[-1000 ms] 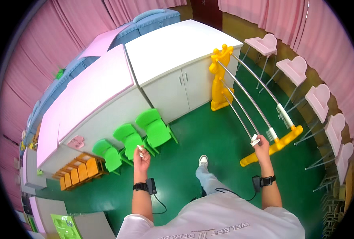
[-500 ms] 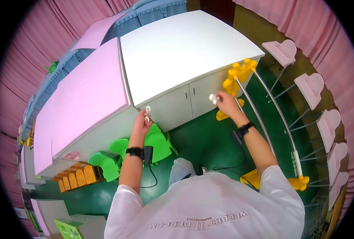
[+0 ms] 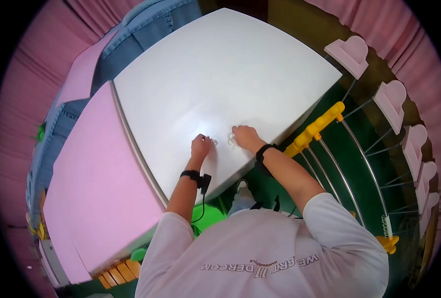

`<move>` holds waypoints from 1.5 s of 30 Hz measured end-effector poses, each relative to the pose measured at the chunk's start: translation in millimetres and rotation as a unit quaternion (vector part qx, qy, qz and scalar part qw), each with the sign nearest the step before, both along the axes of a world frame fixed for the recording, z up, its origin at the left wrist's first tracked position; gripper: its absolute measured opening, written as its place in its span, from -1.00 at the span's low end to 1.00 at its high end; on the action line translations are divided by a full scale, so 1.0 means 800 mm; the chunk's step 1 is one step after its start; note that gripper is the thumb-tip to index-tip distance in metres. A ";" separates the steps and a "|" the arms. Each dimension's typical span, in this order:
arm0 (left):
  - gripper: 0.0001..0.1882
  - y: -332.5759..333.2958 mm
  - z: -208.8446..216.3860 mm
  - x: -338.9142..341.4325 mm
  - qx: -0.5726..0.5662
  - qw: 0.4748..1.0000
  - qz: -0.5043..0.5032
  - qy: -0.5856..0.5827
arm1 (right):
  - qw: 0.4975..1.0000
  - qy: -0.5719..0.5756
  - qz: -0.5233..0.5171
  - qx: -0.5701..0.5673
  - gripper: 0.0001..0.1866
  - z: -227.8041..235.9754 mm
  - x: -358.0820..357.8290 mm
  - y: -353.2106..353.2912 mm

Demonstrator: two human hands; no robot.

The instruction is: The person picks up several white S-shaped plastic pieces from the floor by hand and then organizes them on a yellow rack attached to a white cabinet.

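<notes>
On my remote feed, I record two small white pieces, one at each hand, over the near part of a white tabletop (image 3: 220, 69). The left white piece (image 3: 214, 142) shows at the fingertips of the left grip (image 3: 200, 146); the right white piece (image 3: 232, 140) shows below the fingertips of the right grip (image 3: 248, 138). I find both grips narrow, the fingers drawn in, and I judge each to be holding its piece. Whether either piece bears on the surface I cannot tell.

Outlines are curled or looped, with fine detail too small for me to confirm. My assessment, by look alone: light, fairly stiff, probably moulded plastic; no load concern. The smooth finish may let a piece turn between the fingertips, and the thin loops are rated as the weak point under twisting or hard squeezing. I advise a fingertip pinch on the thickest part of each piece, thumb opposite the index finger, with modest pressure and the loops left free.

White on white gives me poor contrast, so edges are easily misjudged. I note also a dark cable (image 3: 202, 206) hanging from the left wrist device (image 3: 205, 184), near the tabletop's front edge, and I rate it a minor snag risk
</notes>
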State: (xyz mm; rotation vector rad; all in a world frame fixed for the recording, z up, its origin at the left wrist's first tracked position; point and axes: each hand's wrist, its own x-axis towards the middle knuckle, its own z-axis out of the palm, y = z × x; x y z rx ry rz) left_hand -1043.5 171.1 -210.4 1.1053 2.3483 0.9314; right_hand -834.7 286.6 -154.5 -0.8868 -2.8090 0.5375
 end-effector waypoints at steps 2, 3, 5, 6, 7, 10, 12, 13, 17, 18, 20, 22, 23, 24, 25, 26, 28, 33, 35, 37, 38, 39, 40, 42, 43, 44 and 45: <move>-0.63 0.026 0.010 0.001 -0.068 0.998 -0.009 -0.015 | 0.999 -0.003 -0.029 0.018 -0.82 -0.008 -0.012 0.026; -0.59 0.028 0.012 0.006 -0.057 0.997 0.006 0.049 | 1.000 0.029 -0.004 0.004 -0.80 -0.014 -0.013 0.030; -0.48 0.043 0.032 0.008 -0.054 0.994 0.011 0.091 | 0.999 0.046 0.022 -0.012 -0.75 -0.014 -0.019 0.052; -0.48 0.044 0.037 0.002 -0.058 0.994 0.005 0.089 | 0.999 0.044 0.016 -0.017 -0.75 -0.010 -0.026 0.058; -0.48 0.047 0.042 -0.003 -0.052 0.997 0.009 0.062 | 0.997 0.048 0.013 -0.060 -0.72 -0.007 -0.029 0.066; -0.46 0.040 0.041 -0.023 -0.028 0.999 0.008 0.022 | 0.991 0.077 0.006 -0.109 -0.73 0.001 -0.038 0.074; -0.45 0.042 0.038 -0.038 -0.016 1.000 -0.014 0.009 | 0.995 0.053 0.049 -0.074 -0.78 0.000 -0.042 0.084; -0.45 0.040 0.038 -0.047 -0.019 1.000 -0.022 0.010 | 0.995 0.054 0.042 -0.077 -0.78 -0.002 -0.047 0.087; -0.49 0.046 0.041 -0.071 -0.006 0.999 -0.020 -0.028 | 0.996 0.025 0.052 -0.063 -0.82 -0.005 -0.068 0.097; -0.52 0.051 0.043 -0.076 0.006 1.000 -0.015 -0.025 | 0.997 0.019 0.045 -0.066 -0.82 -0.001 -0.071 0.100; -0.72 0.057 0.046 -0.085 0.071 0.997 -0.030 0.018 | 0.995 0.053 0.021 -0.084 -0.81 -0.007 -0.077 0.100; -0.70 0.081 0.062 -0.071 0.065 0.993 -0.052 -0.081 | 0.971 0.183 -0.038 -0.147 -0.74 -0.019 -0.064 0.095; -0.64 0.093 0.046 -0.079 0.070 0.985 -0.062 -0.145 | 0.966 0.182 -0.068 -0.170 -0.79 -0.018 -0.064 0.091; -0.62 0.093 0.036 -0.085 0.063 0.978 -0.057 -0.190 | 0.958 0.213 -0.042 -0.186 -0.75 -0.002 -0.067 0.076; -0.62 0.112 0.043 -0.058 0.024 0.964 -0.052 -0.260 | 0.937 0.246 -0.050 -0.244 -0.71 -0.012 -0.052 0.072; -0.62 0.124 0.070 -0.018 0.003 0.958 -0.076 -0.277 | 0.938 0.241 -0.059 -0.240 -0.70 -0.006 -0.040 0.062; -0.70 0.142 0.015 -0.020 -0.016 0.944 -0.157 -0.290 | 0.939 0.254 -0.020 -0.233 -0.75 0.037 -0.020 0.048; -0.66 0.197 0.017 0.084 -0.054 0.873 -0.227 -0.428 | 0.944 0.285 -0.070 -0.151 -0.82 0.050 0.078 0.032; -0.60 0.204 0.026 0.138 -0.075 0.883 -0.247 -0.392 | 0.942 0.286 -0.101 -0.144 -0.81 0.070 0.129 0.018; -0.54 0.198 0.046 0.204 -0.116 0.897 -0.271 -0.329 | 0.941 0.262 -0.146 -0.157 -0.81 0.071 0.185 -0.004; -0.54 0.195 0.054 0.228 -0.118 0.892 -0.287 -0.329 | 0.930 0.301 -0.165 -0.134 -0.80 0.068 0.203 -0.018; -0.56 0.193 0.060 0.250 -0.130 0.869 -0.321 -0.352 | 0.917 0.338 -0.180 -0.110 -0.80 0.065 0.221 -0.030; -0.58 0.189 0.067 0.272 -0.142 0.846 -0.353 -0.374 | 0.917 0.335 -0.190 -0.103 -0.80 0.058 0.240 -0.039; -0.63 0.173 0.105 0.312 -0.165 0.826 -0.390 -0.372 | 0.866 0.345 -0.341 -0.124 -0.81 0.054 0.269 -0.059; -0.67 0.159 0.122 0.333 -0.124 0.817 -0.468 -0.315 | 0.861 0.333 -0.367 -0.113 -0.79 0.059 0.288 -0.072; -0.69 0.146 0.141 0.359 -0.079 0.798 -0.542 -0.253 | 0.860 0.334 -0.369 -0.111 -0.79 0.062 0.303 -0.080; -0.69 0.134 0.151 0.392 -0.162 0.801 -0.369 -0.442 | 0.823 0.380 -0.404 -0.118 -0.79 0.054 0.325 -0.090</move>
